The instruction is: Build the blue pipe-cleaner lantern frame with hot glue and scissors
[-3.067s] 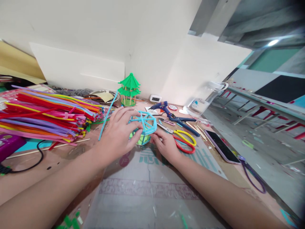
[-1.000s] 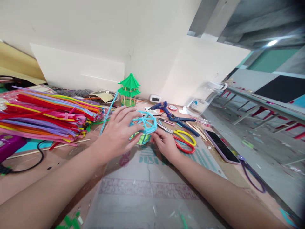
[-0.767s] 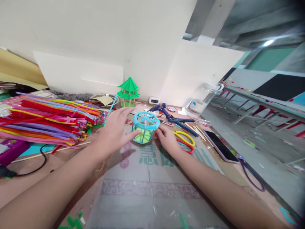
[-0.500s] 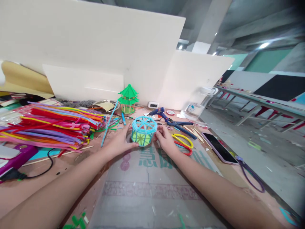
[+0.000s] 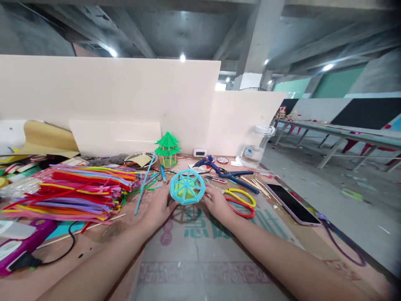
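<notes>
Between my two hands is a small blue eight-sided frame (image 5: 188, 187), spoked like a wheel on top, with a yellow-green base showing through it. Its top is tilted toward me. My left hand (image 5: 160, 208) grips it from the left side, fingers partly hidden behind it. On the right, my right hand (image 5: 215, 202) pinches its edge with thumb and fingers. Under it lies a clear plastic sheet (image 5: 200, 246) with green and red print. Scissors with yellow and red handles (image 5: 241, 211) rest just right of my right hand.
Bundles of coloured pipe cleaners (image 5: 78, 188) lie at left, near a purple power strip (image 5: 37, 234). Behind stands a green pagoda model (image 5: 168, 148). A blue glue gun (image 5: 208, 162), dark-handled pliers (image 5: 239, 177), a phone (image 5: 293, 204) and a clear water jug (image 5: 255, 148) are at right.
The frame has tipped, so its spoked top now faces me more and its side walls show less. Both hands have turned with it. My view has tilted upward.
</notes>
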A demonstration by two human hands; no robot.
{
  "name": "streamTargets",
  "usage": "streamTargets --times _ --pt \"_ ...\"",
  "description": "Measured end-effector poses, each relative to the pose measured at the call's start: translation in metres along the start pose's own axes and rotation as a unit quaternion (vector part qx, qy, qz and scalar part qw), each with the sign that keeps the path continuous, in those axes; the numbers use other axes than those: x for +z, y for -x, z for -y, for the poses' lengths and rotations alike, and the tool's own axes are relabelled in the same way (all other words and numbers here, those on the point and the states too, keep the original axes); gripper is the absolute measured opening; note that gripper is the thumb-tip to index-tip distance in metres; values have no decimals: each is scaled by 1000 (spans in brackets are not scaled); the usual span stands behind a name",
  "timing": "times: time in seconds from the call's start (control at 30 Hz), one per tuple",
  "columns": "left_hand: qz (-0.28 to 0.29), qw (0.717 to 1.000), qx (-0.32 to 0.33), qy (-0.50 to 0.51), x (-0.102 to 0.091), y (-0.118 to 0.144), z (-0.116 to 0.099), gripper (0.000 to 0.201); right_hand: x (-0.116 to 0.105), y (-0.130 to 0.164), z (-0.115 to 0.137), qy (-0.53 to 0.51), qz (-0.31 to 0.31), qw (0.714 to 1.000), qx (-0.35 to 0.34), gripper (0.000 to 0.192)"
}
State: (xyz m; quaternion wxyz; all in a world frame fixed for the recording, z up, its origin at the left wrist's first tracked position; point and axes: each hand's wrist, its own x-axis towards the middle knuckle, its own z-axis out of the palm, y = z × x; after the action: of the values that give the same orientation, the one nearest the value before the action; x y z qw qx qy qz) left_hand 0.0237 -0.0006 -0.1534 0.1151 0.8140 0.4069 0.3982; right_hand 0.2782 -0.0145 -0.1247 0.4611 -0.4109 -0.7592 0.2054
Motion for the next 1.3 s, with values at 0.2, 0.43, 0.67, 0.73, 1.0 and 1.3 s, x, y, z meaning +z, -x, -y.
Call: streamTargets --times 0.2,0.43,0.67,0.73,1.0,1.3 --pt "-1 999 -22 -41 1 3 0 53 2 0 -6 -8 -10 999 52 21" --pt "9 996 -50 -70 2 3 -6 49 5 -3 -18 -32 6 993 111 20" --pt "34 992 -76 -98 5 3 4 55 1 -5 -19 -20 2 992 122 22" --pt "45 988 -95 -117 3 2 8 49 -3 -7 -21 -10 -2 992 123 21" --pt "50 972 -140 -184 -31 -7 31 37 -17 -13 -30 25 -19 992 123 17" --pt "49 968 -174 -173 -50 -19 46 24 -13 -13 -40 32 -24 991 129 23"
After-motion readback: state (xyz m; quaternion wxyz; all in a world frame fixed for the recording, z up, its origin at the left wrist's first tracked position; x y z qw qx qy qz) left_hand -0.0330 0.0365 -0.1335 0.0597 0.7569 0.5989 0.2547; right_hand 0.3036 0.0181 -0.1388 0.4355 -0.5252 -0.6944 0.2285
